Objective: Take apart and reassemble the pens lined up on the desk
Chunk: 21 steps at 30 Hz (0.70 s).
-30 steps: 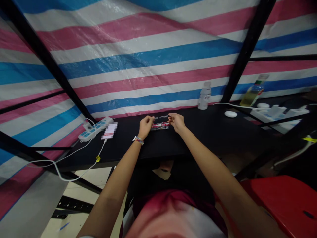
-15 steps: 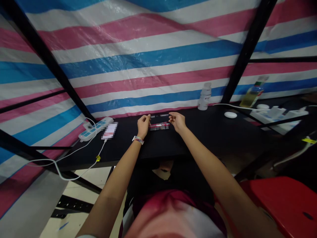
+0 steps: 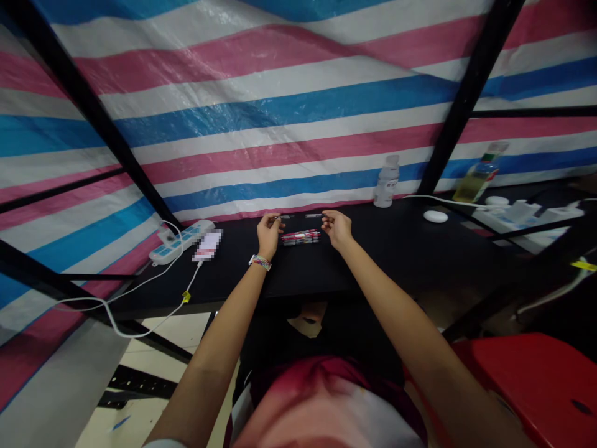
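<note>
Head view: left hand (image 3: 269, 236) pinches one pen piece (image 3: 286, 216) in its fingers, right hand (image 3: 337, 229) another piece (image 3: 313, 215). Parting looks complete, neither laid down; grouped pens (image 3: 300, 236) lie ungrasped on the desk (image 3: 382, 255)

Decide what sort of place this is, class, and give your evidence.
Probably a makeshift work booth: striped plastic sheeting hangs behind a black table, with black metal posts standing in front of the sheeting.

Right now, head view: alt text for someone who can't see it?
The left hand holds one slim pen-like piece and the right hand another, a gap between them, beyond several pens lying on a black table. A power strip and pixelated phone lie to the left; a bottle stands to the right.
</note>
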Tool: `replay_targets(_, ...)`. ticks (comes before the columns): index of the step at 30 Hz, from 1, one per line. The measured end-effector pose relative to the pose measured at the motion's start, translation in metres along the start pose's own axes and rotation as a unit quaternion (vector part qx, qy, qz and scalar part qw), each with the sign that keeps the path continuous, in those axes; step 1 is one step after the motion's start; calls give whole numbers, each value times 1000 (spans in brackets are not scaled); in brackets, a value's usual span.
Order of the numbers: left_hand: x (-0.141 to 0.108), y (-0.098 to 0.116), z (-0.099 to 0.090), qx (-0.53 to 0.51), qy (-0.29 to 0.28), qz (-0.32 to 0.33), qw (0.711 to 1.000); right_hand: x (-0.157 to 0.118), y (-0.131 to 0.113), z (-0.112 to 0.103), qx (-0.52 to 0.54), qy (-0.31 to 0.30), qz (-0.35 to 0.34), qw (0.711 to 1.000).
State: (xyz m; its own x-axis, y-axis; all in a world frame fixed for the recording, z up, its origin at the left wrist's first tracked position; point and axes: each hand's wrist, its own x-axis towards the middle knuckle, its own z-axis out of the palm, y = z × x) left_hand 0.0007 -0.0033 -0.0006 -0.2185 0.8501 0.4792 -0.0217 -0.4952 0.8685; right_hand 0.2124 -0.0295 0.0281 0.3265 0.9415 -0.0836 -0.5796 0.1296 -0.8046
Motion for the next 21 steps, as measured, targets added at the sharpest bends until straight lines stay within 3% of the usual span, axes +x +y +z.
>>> replay_targets(8,1,0,0,4,13,-22,1000,3,0,-1,1,16,3,1000)
replay_targets(21,-1,1,-1,16,6,4,1000,4,3,-1,-1,28,-13,1000)
